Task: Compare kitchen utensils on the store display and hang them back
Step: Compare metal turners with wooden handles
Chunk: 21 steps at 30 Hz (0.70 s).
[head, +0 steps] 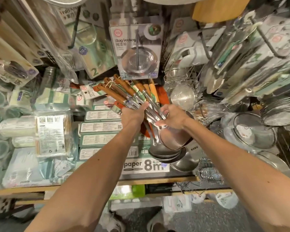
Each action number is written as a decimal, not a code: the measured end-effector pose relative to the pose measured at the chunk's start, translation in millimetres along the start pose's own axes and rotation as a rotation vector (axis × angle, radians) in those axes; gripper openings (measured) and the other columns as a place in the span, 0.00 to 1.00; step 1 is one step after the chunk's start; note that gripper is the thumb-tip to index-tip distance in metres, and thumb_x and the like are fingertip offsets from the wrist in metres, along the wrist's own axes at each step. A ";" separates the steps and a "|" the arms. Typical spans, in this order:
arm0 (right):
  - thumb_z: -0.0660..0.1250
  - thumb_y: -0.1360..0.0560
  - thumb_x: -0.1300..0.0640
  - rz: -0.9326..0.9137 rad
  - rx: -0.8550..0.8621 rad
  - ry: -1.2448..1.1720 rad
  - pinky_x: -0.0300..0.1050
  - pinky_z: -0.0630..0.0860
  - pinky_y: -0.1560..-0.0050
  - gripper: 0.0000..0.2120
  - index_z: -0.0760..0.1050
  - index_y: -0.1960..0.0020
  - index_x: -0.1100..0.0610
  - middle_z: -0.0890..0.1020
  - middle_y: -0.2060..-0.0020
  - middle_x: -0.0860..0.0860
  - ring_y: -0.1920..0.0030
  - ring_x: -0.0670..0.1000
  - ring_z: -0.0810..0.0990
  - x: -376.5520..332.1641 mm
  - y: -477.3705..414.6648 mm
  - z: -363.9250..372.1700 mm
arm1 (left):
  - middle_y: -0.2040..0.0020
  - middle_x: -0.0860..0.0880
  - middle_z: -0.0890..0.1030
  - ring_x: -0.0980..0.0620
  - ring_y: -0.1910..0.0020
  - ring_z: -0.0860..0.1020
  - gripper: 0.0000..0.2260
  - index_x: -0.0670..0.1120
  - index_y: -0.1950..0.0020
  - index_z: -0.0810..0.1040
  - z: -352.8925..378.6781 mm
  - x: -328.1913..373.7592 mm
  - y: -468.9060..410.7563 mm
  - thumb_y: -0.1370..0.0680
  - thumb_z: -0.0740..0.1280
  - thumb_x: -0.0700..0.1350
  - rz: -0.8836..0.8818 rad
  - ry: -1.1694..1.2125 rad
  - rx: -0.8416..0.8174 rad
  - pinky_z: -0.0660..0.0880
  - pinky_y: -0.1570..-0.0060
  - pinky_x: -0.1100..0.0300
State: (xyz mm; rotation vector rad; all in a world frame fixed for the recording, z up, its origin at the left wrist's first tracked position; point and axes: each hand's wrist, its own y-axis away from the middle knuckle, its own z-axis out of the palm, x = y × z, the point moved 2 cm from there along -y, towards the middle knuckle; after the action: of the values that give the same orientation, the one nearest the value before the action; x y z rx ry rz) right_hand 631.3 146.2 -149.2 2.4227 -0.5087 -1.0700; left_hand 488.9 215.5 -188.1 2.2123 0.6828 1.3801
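Several steel ladles with wooden handles point(124, 91) fan out at the middle of the display, handles pointing up and left, bowls point(167, 148) stacked low and right. My left hand point(134, 114) wraps around the bunched steel shafts from the left. My right hand point(172, 117) grips the same shafts from the right, just above the bowls. The two hands nearly touch. Paper tags hang on some of the handles.
A packaged strainer point(137, 51) hangs on a hook right above the ladles. Steel sieves and bowls point(251, 133) crowd the right. Boxes of baking paper point(100, 138) and packed toothpicks point(52, 134) fill the shelf on the left. The wooden shelf edge point(157, 180) runs below.
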 end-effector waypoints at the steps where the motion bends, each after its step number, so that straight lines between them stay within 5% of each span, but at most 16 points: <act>1: 0.76 0.30 0.56 -0.002 -0.011 -0.003 0.51 0.72 0.36 0.25 0.73 0.38 0.62 0.76 0.41 0.55 0.40 0.55 0.75 1.2 -0.6 0.9 | 0.54 0.47 0.79 0.46 0.55 0.78 0.32 0.41 0.42 0.71 1.2 -0.2 0.2 0.31 0.77 0.62 -0.001 -0.009 0.005 0.78 0.53 0.53; 6: 0.78 0.32 0.55 -0.031 -0.040 0.046 0.58 0.68 0.31 0.27 0.74 0.36 0.52 0.73 0.40 0.54 0.37 0.55 0.72 2.6 -1.5 13.4 | 0.53 0.43 0.83 0.45 0.59 0.82 0.32 0.39 0.43 0.76 5.7 0.1 4.3 0.34 0.72 0.63 -0.025 0.076 -0.009 0.82 0.53 0.50; 9: 0.77 0.30 0.54 -0.024 0.016 0.152 0.54 0.63 0.29 0.27 0.73 0.33 0.51 0.68 0.40 0.54 0.35 0.54 0.65 -2.2 6.8 14.4 | 0.56 0.43 0.85 0.47 0.64 0.83 0.27 0.39 0.45 0.80 3.1 -2.3 3.2 0.33 0.76 0.59 -0.031 0.150 -0.046 0.77 0.68 0.59; 12: 0.72 0.27 0.64 -0.070 -0.008 0.051 0.54 0.69 0.31 0.11 0.76 0.49 0.52 0.72 0.55 0.49 0.47 0.51 0.72 -12.0 15.6 15.7 | 0.55 0.43 0.85 0.49 0.68 0.81 0.23 0.38 0.42 0.78 -6.4 -8.2 4.4 0.28 0.74 0.53 -0.024 0.174 -0.066 0.71 0.79 0.64; 14: 0.66 0.26 0.72 -0.076 -0.025 -0.023 0.55 0.72 0.31 0.16 0.72 0.58 0.51 0.72 0.64 0.45 0.56 0.49 0.76 -15.9 18.8 13.6 | 0.57 0.42 0.85 0.49 0.71 0.79 0.23 0.36 0.40 0.77 -13.8 -13.0 7.1 0.28 0.72 0.51 -0.033 0.211 -0.109 0.69 0.80 0.65; 18: 0.61 0.23 0.74 -0.118 -0.049 -0.060 0.43 0.77 0.38 0.13 0.75 0.41 0.67 0.74 0.57 0.47 0.55 0.46 0.78 -27.0 28.0 5.4 | 0.56 0.40 0.84 0.47 0.68 0.79 0.20 0.37 0.37 0.75 -30.7 -19.4 10.3 0.23 0.70 0.49 -0.037 0.261 -0.123 0.70 0.77 0.63; 20: 0.59 0.21 0.73 -0.158 -0.024 -0.044 0.33 0.79 0.48 0.12 0.74 0.40 0.67 0.73 0.51 0.48 0.54 0.45 0.78 -34.6 33.4 4.6 | 0.56 0.41 0.83 0.48 0.69 0.78 0.23 0.37 0.33 0.70 -37.4 -17.4 13.6 0.21 0.68 0.49 -0.014 0.291 -0.122 0.71 0.76 0.62; 21: 0.59 0.21 0.73 -0.172 -0.012 -0.049 0.36 0.80 0.49 0.11 0.74 0.40 0.66 0.73 0.48 0.50 0.51 0.48 0.79 -37.6 35.2 6.3 | 0.58 0.42 0.81 0.49 0.69 0.77 0.24 0.38 0.30 0.67 -41.2 -16.9 14.3 0.21 0.68 0.49 -0.006 0.304 -0.116 0.71 0.75 0.61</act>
State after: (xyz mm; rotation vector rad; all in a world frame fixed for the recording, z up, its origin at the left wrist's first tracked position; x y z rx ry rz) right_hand 597.4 133.8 -111.9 2.4706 -0.3127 -1.2010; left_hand 447.5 198.4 -174.6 1.9294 0.6906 1.7281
